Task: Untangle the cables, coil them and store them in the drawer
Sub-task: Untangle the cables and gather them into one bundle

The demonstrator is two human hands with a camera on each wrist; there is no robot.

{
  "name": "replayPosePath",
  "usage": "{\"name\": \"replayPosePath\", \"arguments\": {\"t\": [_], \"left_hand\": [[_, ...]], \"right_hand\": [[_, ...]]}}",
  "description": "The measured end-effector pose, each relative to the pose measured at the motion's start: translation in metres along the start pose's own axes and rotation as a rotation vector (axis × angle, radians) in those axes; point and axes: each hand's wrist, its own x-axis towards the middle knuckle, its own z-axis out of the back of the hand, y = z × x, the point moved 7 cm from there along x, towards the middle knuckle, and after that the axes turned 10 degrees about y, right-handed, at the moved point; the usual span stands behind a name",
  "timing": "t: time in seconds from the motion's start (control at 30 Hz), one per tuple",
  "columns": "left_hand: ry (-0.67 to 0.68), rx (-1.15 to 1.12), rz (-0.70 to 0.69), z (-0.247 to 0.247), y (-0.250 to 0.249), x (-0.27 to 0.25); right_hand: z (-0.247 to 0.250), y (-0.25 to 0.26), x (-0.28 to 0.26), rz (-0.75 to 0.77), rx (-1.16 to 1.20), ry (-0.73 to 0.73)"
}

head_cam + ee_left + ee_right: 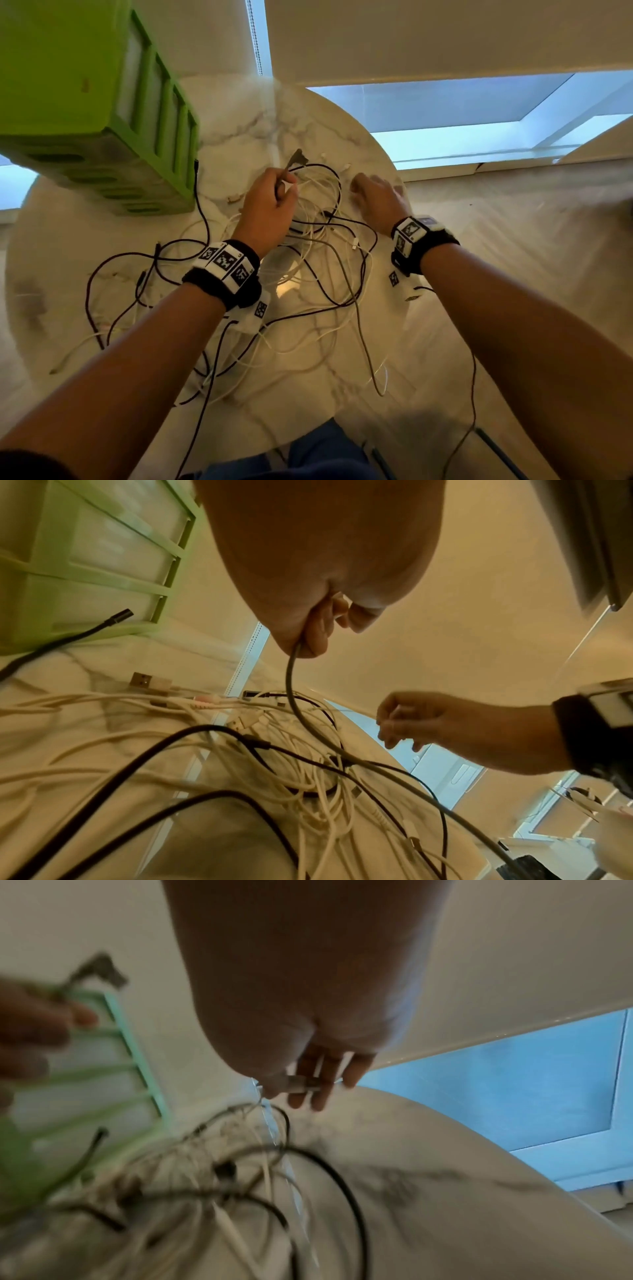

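A tangle of white, black and grey cables (318,246) lies spread over the round marble table (239,113). My left hand (274,202) is raised over the tangle's far side and grips a grey cable (291,685) in its fist. The cable's angled plug (298,158) sticks up past the fingers. To the right, my right hand (373,195) is blurred. In the right wrist view its thumb and fingers (308,1080) pinch a small connector with a thin white cable (274,1129) hanging from it. The green drawer unit (102,102) stands at the back left.
A black plug (120,615) lies against the foot of the drawer unit. One black cable (472,394) hangs off the table's right edge toward the floor. My blue-trousered knees (322,452) are at the near edge. A window (445,113) runs behind the table.
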Motion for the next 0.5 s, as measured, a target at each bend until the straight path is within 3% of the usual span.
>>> {"name": "replayPosePath", "arguments": {"t": [0.07, 0.2, 0.37, 0.5], "left_hand": [[-0.016, 0.013, -0.005, 0.002, -0.009, 0.003], [0.006, 0.087, -0.048, 0.005, -0.030, 0.009], [0.055, 0.238, -0.093, 0.005, -0.047, 0.003], [0.005, 0.213, -0.082, 0.013, -0.045, -0.007]], "right_hand": [[0.027, 0.023, -0.006, 0.206, 0.264, -0.040], [0.074, 0.071, -0.027, 0.423, 0.357, 0.000], [0.107, 0.100, -0.048, 0.408, 0.511, -0.067], [0.101, 0.106, -0.057, 0.335, 0.661, -0.092]]}}
